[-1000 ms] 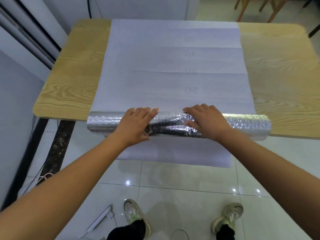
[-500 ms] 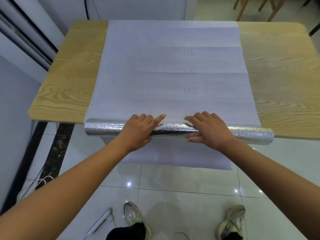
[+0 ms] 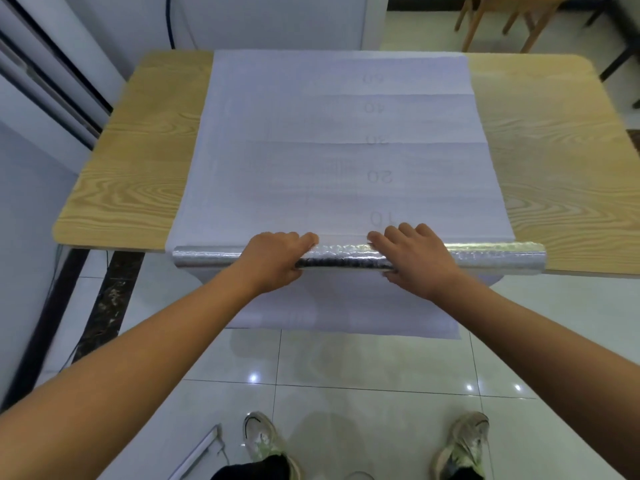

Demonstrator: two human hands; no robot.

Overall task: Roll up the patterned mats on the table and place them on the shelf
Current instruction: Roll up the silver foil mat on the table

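This is a plain indoor room, more a home or a small workroom than a shop or a lab; which of the two cannot be told. The floor [image 3: 363, 410] is laid with large glossy white tiles that mirror ceiling lights as bright dots. A light desk [image 3: 121, 188] with printed wood grain and rounded corners stands close to a white wall [image 3: 259, 19], down which a blue cable [image 3: 169, 19] runs. To the left are the dark tracks of a sliding door or window frame [image 3: 52, 74], with a dark marbled threshold strip [image 3: 114, 299] below. Beyond the desk stand the legs of wooden chairs [image 3: 485, 19].
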